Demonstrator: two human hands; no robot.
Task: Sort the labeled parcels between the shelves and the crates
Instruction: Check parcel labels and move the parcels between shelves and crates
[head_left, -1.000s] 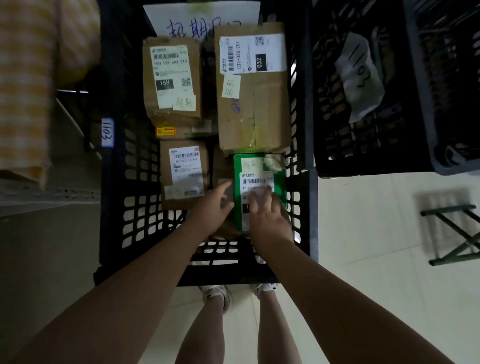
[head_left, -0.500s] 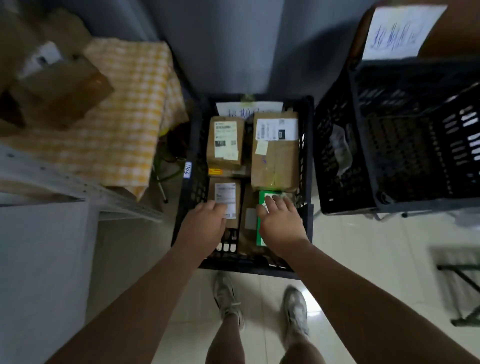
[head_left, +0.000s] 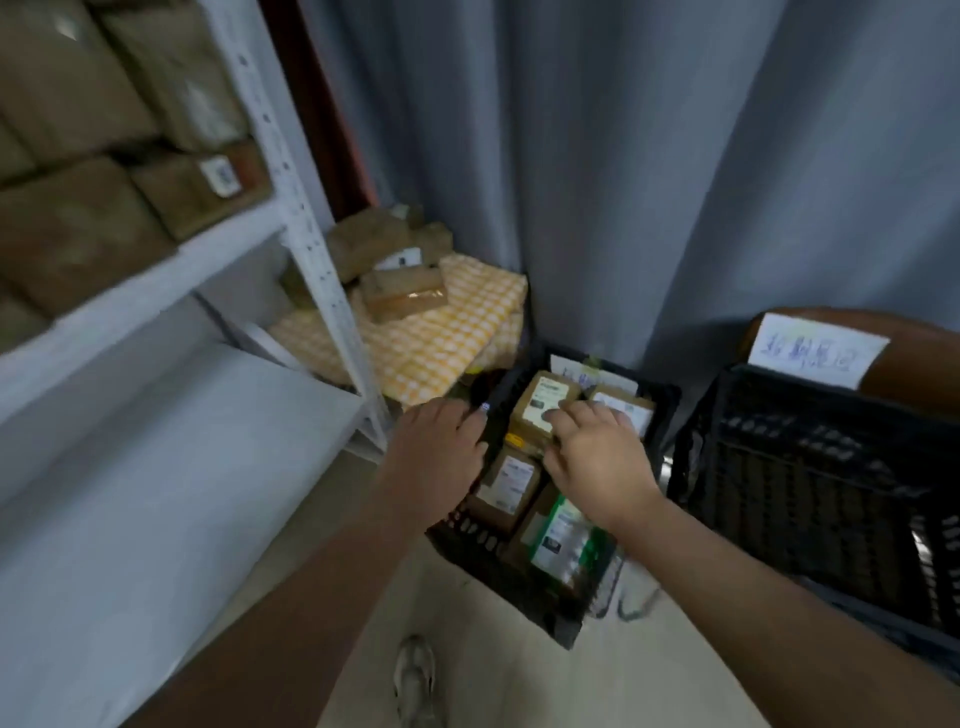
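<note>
A black slatted crate (head_left: 540, 608) stands on the floor with several labelled parcels inside. A green parcel (head_left: 563, 540) lies at its near right, a brown one (head_left: 506, 486) at its near left, and two more brown boxes (head_left: 543, 408) at the back. My left hand (head_left: 434, 454) hovers over the crate's left rim, fingers relaxed and holding nothing. My right hand (head_left: 597, 457) hangs above the middle of the crate with fingers spread and loosely bent, holding nothing. The frame is blurred.
A white metal shelf unit (head_left: 311, 249) at the left holds brown boxes (head_left: 78, 234) on its upper levels. Behind it, more parcels (head_left: 400, 275) sit on a yellow checked cloth (head_left: 436, 343). A second black crate (head_left: 810, 483) stands at the right before a grey curtain.
Both hands have let go of the green parcel and lifted out of the crate. My view has swung up and left, bringing the shelf and the cloth-covered pile into sight.
</note>
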